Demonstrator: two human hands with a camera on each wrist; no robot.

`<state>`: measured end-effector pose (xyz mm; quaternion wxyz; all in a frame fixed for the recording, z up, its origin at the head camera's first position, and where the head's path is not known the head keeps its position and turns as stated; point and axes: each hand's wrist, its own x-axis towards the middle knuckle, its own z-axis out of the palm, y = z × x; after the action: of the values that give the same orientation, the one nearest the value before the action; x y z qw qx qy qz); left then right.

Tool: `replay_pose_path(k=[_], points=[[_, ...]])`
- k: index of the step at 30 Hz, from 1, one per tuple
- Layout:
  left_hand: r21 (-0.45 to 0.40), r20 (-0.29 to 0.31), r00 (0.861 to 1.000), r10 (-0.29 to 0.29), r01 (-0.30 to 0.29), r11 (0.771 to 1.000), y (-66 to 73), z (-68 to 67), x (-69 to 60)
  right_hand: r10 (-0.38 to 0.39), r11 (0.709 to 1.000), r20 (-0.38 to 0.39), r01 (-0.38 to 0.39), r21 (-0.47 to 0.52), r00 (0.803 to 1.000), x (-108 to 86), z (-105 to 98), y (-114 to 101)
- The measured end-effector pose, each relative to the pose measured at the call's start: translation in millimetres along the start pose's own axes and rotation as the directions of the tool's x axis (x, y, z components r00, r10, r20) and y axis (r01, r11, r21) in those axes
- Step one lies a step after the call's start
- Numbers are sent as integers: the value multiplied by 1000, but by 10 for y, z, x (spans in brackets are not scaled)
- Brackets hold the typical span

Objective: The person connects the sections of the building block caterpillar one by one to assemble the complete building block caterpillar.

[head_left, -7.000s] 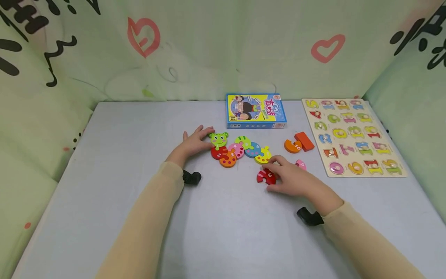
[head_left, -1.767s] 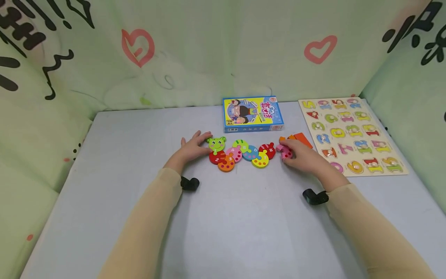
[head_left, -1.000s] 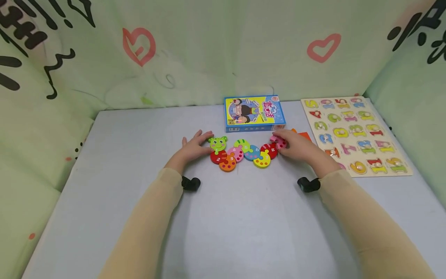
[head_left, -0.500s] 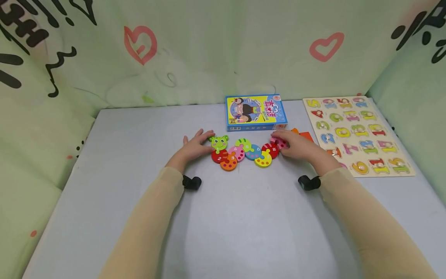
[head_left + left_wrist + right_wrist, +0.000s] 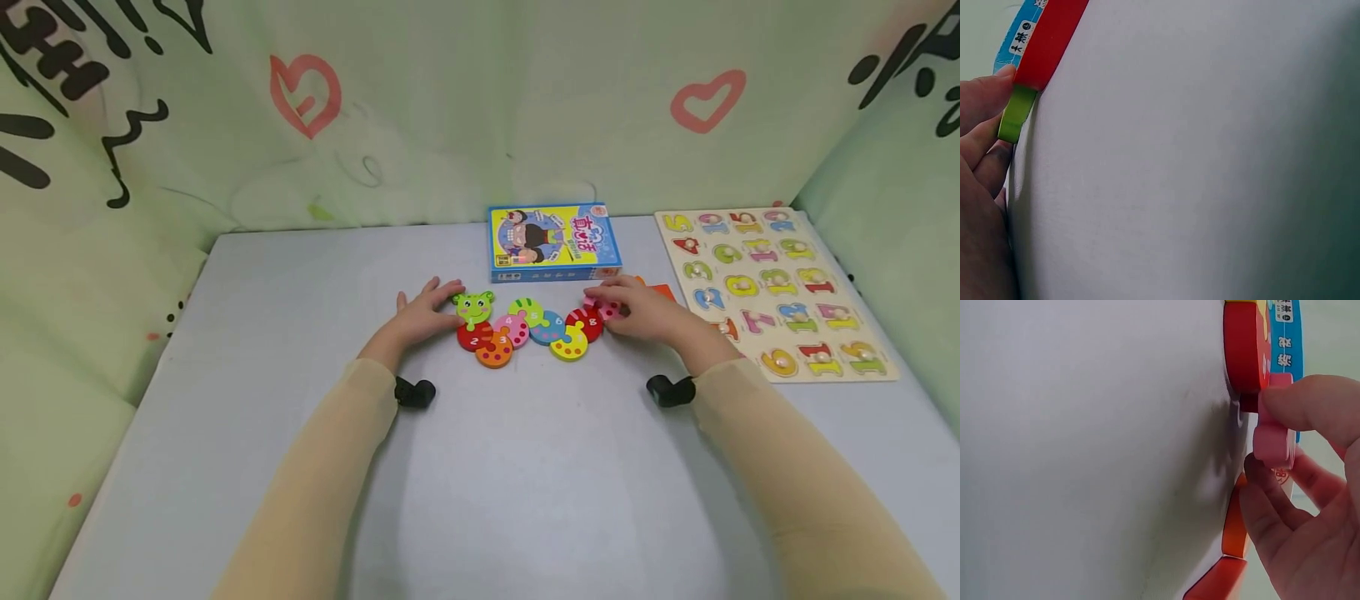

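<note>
In the head view, several colourful wooden puzzle pieces form a winding caterpillar on the table. At its left end, my left hand [image 5: 420, 318] holds the green frog-like head piece [image 5: 474, 308] between thumb and index finger. The head adjoins a red piece [image 5: 476, 337] marked 2. At the other end, my right hand [image 5: 648, 312] pinches a pink spotted piece [image 5: 1272, 445] against the striped red piece [image 5: 585, 323]. From the right wrist, the pink piece appears raised above the table, its end at the red piece's edge. My fingers partly hide it in the head view.
Behind the caterpillar lies a blue-and-yellow box [image 5: 555, 242]. A wooden number board [image 5: 776, 296] with knobbed pieces lies at the right. Close to my right hand are an orange piece [image 5: 1235, 519] and an orange-red block [image 5: 1219, 582], mostly hidden from the head camera.
Since the oldest frame, the striped red piece has joined the yellow one. My right hand has picked up the pink piece and brought it left to the red one. The left hand has stayed put.
</note>
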<state>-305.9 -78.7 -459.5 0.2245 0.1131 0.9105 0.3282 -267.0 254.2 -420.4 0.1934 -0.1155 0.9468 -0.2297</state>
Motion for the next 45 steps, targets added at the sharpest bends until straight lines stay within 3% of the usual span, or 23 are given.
replay_pose_path(k=[19,26,32,45], points=[[1,4,1000,21,-21,1000,21,2,-7,34,999,48,-34,6,998,-37,10,72],[11,5,1000,15,-15,1000,37,-11,-23,54,996,-24,-52,68,998,-109,-71,82],[15,3,1000,0,0,1000,30,-10,-16,131,988,-103,-121,101,986,-200,-191,202],[26,10,1000,2,-2,1000,21,-13,-23,99,995,-61,-98,16,993,-103,-117,211]])
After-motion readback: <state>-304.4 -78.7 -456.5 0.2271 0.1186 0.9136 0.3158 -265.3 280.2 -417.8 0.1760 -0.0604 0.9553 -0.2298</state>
